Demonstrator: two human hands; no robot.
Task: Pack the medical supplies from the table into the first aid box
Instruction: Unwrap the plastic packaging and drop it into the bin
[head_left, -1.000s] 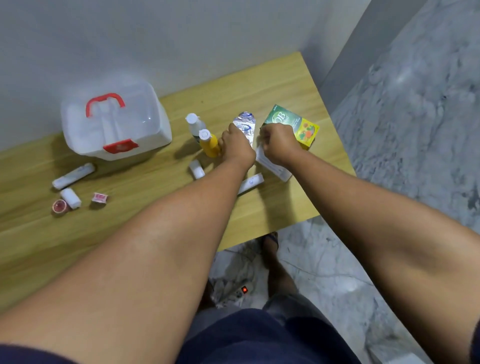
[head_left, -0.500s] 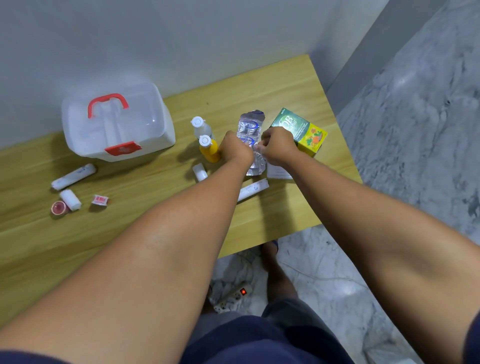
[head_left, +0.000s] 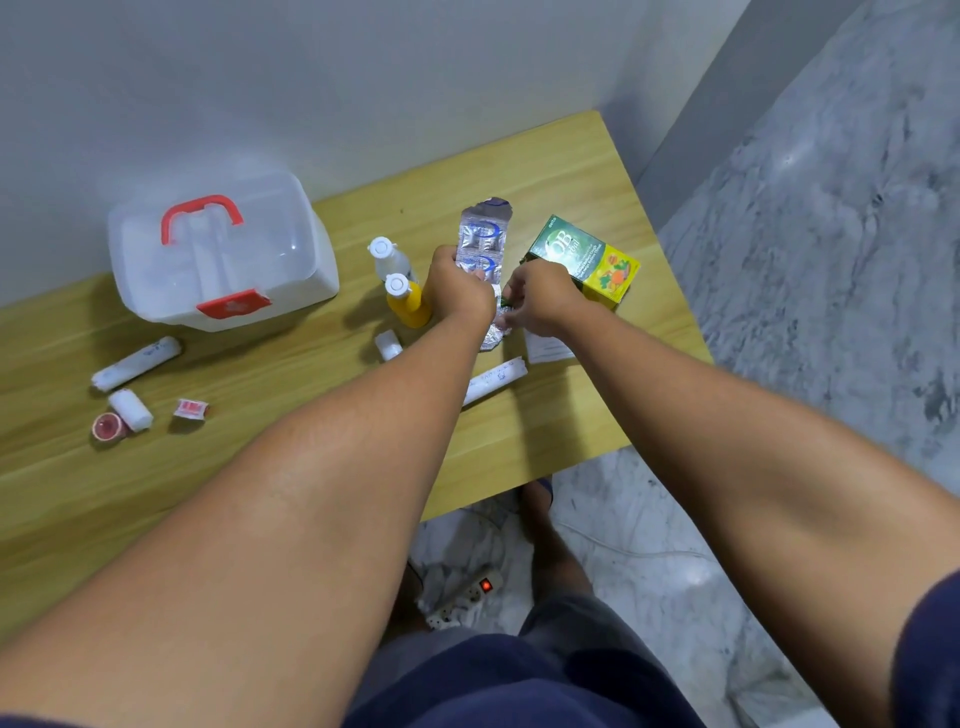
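Observation:
My left hand (head_left: 460, 288) grips a silver blister strip of pills (head_left: 483, 239) and holds it lifted over the wooden table (head_left: 519, 431). My right hand (head_left: 540, 301) pinches the strip's lower end (head_left: 493, 332). The white first aid box (head_left: 218, 254) with a red handle and red latch stands shut at the back left. A green and yellow medicine carton (head_left: 587, 257) lies just right of my hands. A clear bottle (head_left: 387, 257) and a yellow bottle (head_left: 408, 301) stand left of my left hand.
Two bandage rolls (head_left: 137, 364) (head_left: 130, 410), a small red tin (head_left: 106, 428) and a red and white sachet (head_left: 189, 409) lie at the left. A small white roll (head_left: 388, 344), a long white tube (head_left: 493, 379) and a paper leaflet (head_left: 548, 348) lie under my arms. A power strip (head_left: 467, 595) sits on the floor below.
The blister strip has come up off the table: my left hand raised it and my right hand shifted from the leaflet to the strip's lower end.

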